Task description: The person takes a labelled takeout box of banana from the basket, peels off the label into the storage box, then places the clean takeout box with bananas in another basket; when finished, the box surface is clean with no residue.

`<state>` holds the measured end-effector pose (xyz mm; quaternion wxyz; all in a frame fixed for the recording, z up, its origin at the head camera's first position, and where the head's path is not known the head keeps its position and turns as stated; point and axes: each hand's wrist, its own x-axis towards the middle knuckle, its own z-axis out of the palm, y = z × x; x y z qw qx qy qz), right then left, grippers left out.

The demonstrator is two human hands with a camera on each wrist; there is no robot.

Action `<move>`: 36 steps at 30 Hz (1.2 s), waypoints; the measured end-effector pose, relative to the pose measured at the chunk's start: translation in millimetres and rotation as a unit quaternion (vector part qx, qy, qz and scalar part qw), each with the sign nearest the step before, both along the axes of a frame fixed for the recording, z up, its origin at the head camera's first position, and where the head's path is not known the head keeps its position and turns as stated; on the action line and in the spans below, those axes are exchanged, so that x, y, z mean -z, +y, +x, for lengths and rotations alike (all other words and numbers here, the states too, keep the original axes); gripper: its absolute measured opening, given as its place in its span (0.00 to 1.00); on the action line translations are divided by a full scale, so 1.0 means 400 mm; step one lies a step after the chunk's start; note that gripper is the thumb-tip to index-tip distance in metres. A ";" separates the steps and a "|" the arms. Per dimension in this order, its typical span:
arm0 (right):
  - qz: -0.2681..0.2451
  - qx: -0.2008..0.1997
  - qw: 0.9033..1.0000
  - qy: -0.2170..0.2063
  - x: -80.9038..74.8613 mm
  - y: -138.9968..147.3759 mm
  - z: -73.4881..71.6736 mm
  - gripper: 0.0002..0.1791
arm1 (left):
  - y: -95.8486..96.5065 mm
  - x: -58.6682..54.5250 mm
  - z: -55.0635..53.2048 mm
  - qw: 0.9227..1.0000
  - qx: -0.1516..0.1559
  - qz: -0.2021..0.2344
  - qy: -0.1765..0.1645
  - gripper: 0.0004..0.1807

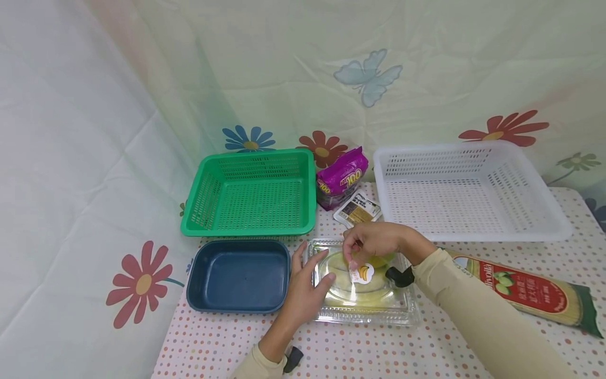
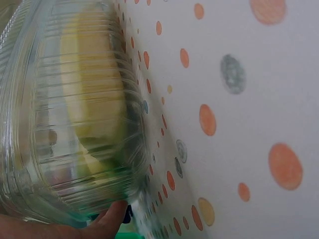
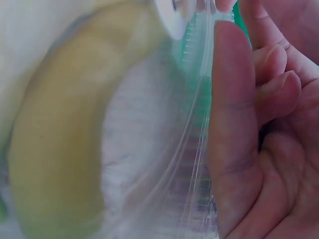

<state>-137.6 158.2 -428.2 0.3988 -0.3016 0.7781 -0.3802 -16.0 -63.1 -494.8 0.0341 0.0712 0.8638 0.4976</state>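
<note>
A clear plastic clamshell box (image 1: 388, 310) with yellow bananas (image 2: 99, 84) inside lies on the table in front of me. On its lid is a round white sticker (image 1: 364, 274) with a banana picture. My right hand (image 1: 376, 243) pinches the sticker's left edge between thumb and fingertips; in the right wrist view the sticker (image 3: 172, 17) shows at the top, seen nearly edge-on. Against the left side of the box rests my left hand (image 1: 305, 289), fingers spread over the rim and lid. One finger (image 2: 112, 216) shows beside the ribbed wall in the left wrist view.
A dark blue bin (image 1: 239, 310) stands at the left, a green basket (image 1: 246, 231) behind it. Farther back are a purple snack bag (image 1: 342, 176), a small food packet (image 1: 358, 209) and a white basket (image 1: 473, 237). A spaghetti pack (image 1: 525, 287) lies at the right.
</note>
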 end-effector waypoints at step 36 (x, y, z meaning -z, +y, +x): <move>-0.029 -0.028 0.999 -0.024 0.004 0.018 -0.017 0.08 | -0.001 0.005 -0.001 1.000 -0.002 0.003 0.002 0.28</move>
